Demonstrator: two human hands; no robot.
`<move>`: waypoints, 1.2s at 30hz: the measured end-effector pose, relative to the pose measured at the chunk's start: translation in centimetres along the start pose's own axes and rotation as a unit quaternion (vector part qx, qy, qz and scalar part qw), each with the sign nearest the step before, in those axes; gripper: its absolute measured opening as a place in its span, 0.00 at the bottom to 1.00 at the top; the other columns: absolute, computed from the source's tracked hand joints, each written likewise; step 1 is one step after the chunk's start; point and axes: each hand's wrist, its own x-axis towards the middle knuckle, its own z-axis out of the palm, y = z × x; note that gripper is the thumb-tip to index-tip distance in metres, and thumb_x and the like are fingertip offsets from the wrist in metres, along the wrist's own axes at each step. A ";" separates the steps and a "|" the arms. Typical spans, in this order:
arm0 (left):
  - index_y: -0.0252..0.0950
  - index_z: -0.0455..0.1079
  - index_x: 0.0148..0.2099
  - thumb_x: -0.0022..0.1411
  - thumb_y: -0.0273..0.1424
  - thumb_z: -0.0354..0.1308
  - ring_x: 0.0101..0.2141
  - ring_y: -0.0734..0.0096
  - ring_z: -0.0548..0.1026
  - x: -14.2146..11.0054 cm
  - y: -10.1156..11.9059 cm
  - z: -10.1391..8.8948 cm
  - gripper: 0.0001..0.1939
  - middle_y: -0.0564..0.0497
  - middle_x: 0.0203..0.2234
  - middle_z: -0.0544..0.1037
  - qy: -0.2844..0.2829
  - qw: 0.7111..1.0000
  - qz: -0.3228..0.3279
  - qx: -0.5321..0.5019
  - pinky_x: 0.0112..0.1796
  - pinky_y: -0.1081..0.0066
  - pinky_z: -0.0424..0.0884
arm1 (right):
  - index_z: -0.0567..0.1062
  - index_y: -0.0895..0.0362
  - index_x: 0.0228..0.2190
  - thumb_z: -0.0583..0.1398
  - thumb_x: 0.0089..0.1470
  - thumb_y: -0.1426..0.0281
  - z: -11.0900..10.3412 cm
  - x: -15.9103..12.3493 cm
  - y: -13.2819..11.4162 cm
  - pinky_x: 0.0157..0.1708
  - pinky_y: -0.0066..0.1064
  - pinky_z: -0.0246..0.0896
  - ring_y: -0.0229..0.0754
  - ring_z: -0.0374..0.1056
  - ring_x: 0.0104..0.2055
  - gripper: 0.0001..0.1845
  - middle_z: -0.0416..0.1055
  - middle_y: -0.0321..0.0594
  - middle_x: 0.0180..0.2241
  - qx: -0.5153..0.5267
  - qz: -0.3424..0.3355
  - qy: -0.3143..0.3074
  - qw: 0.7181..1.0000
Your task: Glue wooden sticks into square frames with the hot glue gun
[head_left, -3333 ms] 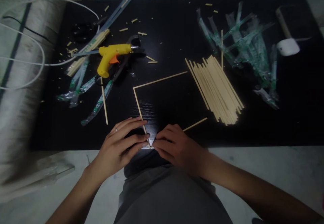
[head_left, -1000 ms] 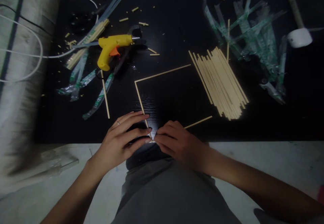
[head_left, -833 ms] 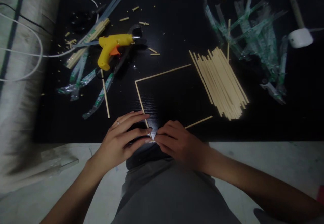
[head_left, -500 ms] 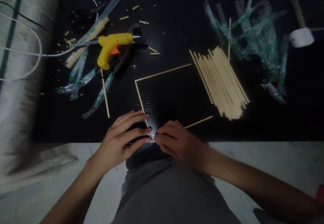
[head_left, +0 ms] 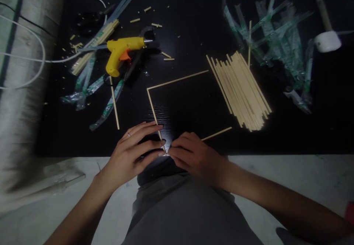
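Three thin wooden sticks form a three-sided outline on the black table, its right side without a stick. My left hand point(head_left: 135, 147) lies with fingers spread and stretched, their tips touching the left stick point(head_left: 152, 106). My right hand point(head_left: 190, 151) is closed in a pinch around the near stick point(head_left: 218, 133), at the corner by the table's front edge. My fingers partly hide that joint. The far stick point(head_left: 178, 79) joins the left one at the upper corner and lies untouched.
A yellow glue gun point(head_left: 124, 47) lies at the left, near plastic wrappers point(head_left: 106, 108), a single stick point(head_left: 115, 104) and a stick bundle point(head_left: 96, 47). Many loose sticks point(head_left: 240, 90) are piled at the right. Beyond them are more wrappers point(head_left: 287, 42) and a white-headed mallet point(head_left: 328, 41).
The view has shifted very slightly. Both hands and the joined sticks stay in the same place.
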 end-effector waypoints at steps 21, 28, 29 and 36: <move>0.41 0.78 0.52 0.66 0.30 0.69 0.64 0.55 0.73 -0.1 -0.1 0.1 0.13 0.46 0.61 0.77 0.005 1.000 0.003 0.002 0.65 0.50 0.69 | 0.77 0.60 0.42 0.56 0.71 0.78 0.1 -0.1 0.0 0.45 0.36 0.60 0.42 0.66 0.42 0.09 0.77 0.42 0.41 -0.004 0.012 -0.010 1.000; 0.41 0.79 0.52 0.66 0.31 0.69 0.64 0.53 0.73 0.0 -0.1 0.1 0.12 0.46 0.61 0.78 0.005 1.000 -0.004 -0.001 0.64 0.50 0.70 | 0.78 0.61 0.41 0.56 0.71 0.77 0.1 0.0 0.0 0.44 0.35 0.60 0.42 0.65 0.42 0.10 0.77 0.42 0.40 -0.005 0.006 -0.001 1.000; 0.41 0.78 0.52 0.66 0.31 0.69 0.64 0.54 0.73 0.0 -0.1 0.0 0.12 0.46 0.61 0.78 0.004 1.000 -0.004 -0.001 0.64 0.50 0.70 | 0.78 0.61 0.41 0.56 0.71 0.77 0.1 0.0 0.0 0.44 0.35 0.60 0.42 0.65 0.42 0.10 0.77 0.43 0.40 -0.005 0.007 -0.003 1.000; 0.43 0.78 0.52 0.67 0.32 0.69 0.64 0.53 0.73 0.0 0.0 0.0 0.12 0.48 0.60 0.78 0.004 1.000 -0.009 0.001 0.64 0.48 0.71 | 0.78 0.60 0.41 0.56 0.71 0.77 0.0 -0.1 -0.1 0.44 0.35 0.59 0.42 0.65 0.42 0.10 0.77 0.42 0.40 -0.011 0.009 -0.012 1.000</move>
